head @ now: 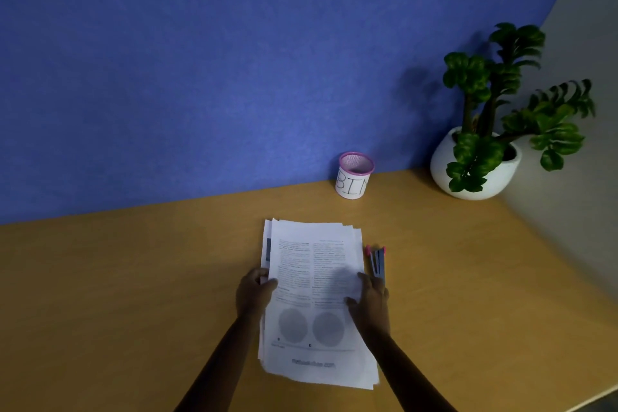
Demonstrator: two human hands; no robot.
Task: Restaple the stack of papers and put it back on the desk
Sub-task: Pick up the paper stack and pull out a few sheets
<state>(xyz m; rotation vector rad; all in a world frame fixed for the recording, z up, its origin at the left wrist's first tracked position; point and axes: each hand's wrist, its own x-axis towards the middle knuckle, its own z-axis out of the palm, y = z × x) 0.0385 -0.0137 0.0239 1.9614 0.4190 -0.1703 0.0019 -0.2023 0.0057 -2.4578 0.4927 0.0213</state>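
A stack of printed papers (314, 298) lies on the wooden desk (133, 278), its sheets slightly fanned and uneven at the edges. My left hand (255, 294) grips the stack's left edge, thumb on top. My right hand (369, 303) holds the right edge, fingers resting on the top sheet. A grey stapler with pink ends (378, 261) lies on the desk just right of the stack, right behind my right hand.
A pink mesh cup with a white label reading BIN (354, 176) stands at the back against the blue wall. A green plant in a white pot (475, 164) sits in the back right corner. The desk's front right edge (595, 395) is near.
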